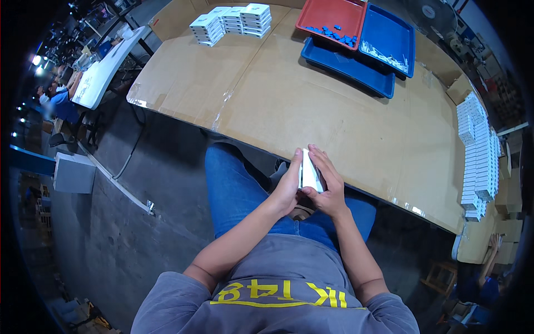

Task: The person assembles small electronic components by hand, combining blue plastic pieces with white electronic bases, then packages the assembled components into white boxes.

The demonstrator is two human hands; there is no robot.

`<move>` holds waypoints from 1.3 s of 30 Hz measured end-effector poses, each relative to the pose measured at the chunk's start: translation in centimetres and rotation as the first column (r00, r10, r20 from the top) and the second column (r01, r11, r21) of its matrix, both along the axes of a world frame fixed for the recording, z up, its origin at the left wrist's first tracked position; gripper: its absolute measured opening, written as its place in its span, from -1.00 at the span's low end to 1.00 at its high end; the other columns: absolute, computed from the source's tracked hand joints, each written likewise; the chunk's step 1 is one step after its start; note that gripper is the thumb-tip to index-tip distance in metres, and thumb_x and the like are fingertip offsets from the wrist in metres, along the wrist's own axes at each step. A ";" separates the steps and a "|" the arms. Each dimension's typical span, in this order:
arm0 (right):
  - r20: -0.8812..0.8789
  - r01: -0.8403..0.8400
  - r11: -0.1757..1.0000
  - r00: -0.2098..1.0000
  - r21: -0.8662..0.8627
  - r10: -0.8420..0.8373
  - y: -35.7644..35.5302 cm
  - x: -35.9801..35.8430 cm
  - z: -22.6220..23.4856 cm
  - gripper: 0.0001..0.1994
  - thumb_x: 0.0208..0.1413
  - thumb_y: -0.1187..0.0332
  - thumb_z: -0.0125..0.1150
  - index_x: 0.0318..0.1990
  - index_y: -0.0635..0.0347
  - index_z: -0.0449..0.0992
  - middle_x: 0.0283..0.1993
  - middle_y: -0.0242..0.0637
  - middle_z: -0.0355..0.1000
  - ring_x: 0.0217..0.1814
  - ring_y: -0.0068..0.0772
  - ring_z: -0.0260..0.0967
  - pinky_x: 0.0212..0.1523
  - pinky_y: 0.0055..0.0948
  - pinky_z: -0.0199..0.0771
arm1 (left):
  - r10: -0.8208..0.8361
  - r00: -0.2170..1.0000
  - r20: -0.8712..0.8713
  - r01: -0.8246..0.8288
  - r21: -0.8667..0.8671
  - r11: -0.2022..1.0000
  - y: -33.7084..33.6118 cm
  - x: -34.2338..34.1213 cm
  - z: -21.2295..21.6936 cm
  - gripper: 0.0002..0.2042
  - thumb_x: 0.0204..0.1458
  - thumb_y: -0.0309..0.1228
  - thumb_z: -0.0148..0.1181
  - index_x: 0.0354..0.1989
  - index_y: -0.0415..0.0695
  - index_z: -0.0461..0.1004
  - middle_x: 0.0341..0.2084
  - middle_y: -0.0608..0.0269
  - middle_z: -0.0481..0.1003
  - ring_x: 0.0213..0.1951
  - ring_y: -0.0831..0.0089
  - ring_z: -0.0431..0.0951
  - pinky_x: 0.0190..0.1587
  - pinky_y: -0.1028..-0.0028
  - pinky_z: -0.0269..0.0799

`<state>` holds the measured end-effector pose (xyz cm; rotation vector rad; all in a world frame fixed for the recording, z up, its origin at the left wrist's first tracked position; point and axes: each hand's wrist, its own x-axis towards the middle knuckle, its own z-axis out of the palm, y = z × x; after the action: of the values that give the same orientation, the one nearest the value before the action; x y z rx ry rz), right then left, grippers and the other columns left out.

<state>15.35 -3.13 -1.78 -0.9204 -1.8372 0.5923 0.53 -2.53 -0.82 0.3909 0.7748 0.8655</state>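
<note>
**A box (310,177) held from both sides**

Far to the left, I see a person (65,109) by a white bench (99,80). Nearer is a gray block (75,175). On the far left part of the table (261,100) are the left stacks (242,25) of small white boxes, well apart from the hands.

In the middle, the left hand (286,188) lies along the box's left side, its fingers nearly straight. The box is just to their right, touching. Its long side runs away from the chest, toward the table. The right hand (331,192) bends over the right side, with its thumb at the near end. So both hands grip the box, and neither is nearer. It is in front of the lap, by the table's near edge. I cannot tell which is higher, so that edge may be in the way.

Farther right are 3 trays: the red tray (334,12) with blue bits (344,39), the low blue tray (347,68), and the right blue tray (392,28) with white sticks (385,57). Last, the right stacks (477,158) line the right side.
</note>
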 end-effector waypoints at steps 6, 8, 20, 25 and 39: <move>-0.385 -0.005 0.778 0.871 -0.628 -0.305 -1.4 -1.6 0.3 -0.28 0.35 -0.08 0.20 0.44 0.30 0.29 0.43 -0.06 0.34 0.44 -0.14 0.35 0.39 -0.15 0.35 | 0.420 0.845 -0.330 -0.094 0.682 0.725 -0.2 -1.2 0.5 -0.26 0.29 0.01 -0.07 0.50 -0.29 0.10 0.21 -0.01 0.35 0.22 0.28 0.40 0.30 0.35 0.29; -0.638 -0.384 0.592 0.706 -0.709 -0.307 -1.9 -2.0 1.9 -0.34 0.41 -0.04 0.14 0.45 0.25 0.27 0.38 -0.16 0.38 0.35 -0.31 0.41 0.31 -0.26 0.43 | 0.498 0.787 -0.364 0.057 0.847 0.529 -0.1 -1.6 0.3 -0.14 0.21 0.14 0.02 0.45 -0.38 0.10 0.27 -0.20 0.26 0.30 0.03 0.33 0.36 0.19 0.22; -0.563 -0.243 0.615 0.723 -0.750 -0.401 -3.1 -5.9 3.8 -0.47 0.50 0.20 0.04 0.47 0.33 0.27 0.26 -0.22 0.46 0.23 -0.48 0.40 0.27 -0.43 0.40 | 0.708 0.605 -0.363 0.078 0.913 0.402 0.0 -1.7 0.5 -0.29 0.18 0.03 0.06 0.28 -0.41 0.30 0.14 -0.24 0.39 0.13 -0.07 0.46 0.22 0.15 0.38; -0.555 -0.230 0.662 0.762 -0.713 -0.333 -3.3 -6.4 3.4 -0.49 0.54 0.22 -0.06 0.47 0.38 0.27 0.32 -0.19 0.43 0.29 -0.51 0.34 0.31 -0.46 0.34 | 0.712 0.655 -0.253 -0.063 0.920 0.386 -0.1 -1.7 -0.8 -0.31 0.16 0.03 -0.05 0.21 -0.42 0.34 0.10 -0.23 0.41 0.06 -0.03 0.51 0.14 0.17 0.44; -0.506 -0.249 0.678 0.837 -0.691 -0.208 -3.2 -5.9 3.6 -0.51 0.54 0.25 -0.12 0.44 0.41 0.29 0.40 -0.13 0.36 0.39 -0.40 0.30 0.41 -0.39 0.24 | 0.713 0.685 -0.149 -0.211 0.896 0.390 -0.5 -1.8 -2.1 -0.28 0.14 0.06 -0.10 0.21 -0.42 0.35 0.10 -0.19 0.40 0.08 0.07 0.50 0.14 0.21 0.44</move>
<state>9.41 -6.35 1.80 -1.0815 -1.0389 1.5292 -1.25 -3.01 -2.87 1.3780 0.9611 1.7702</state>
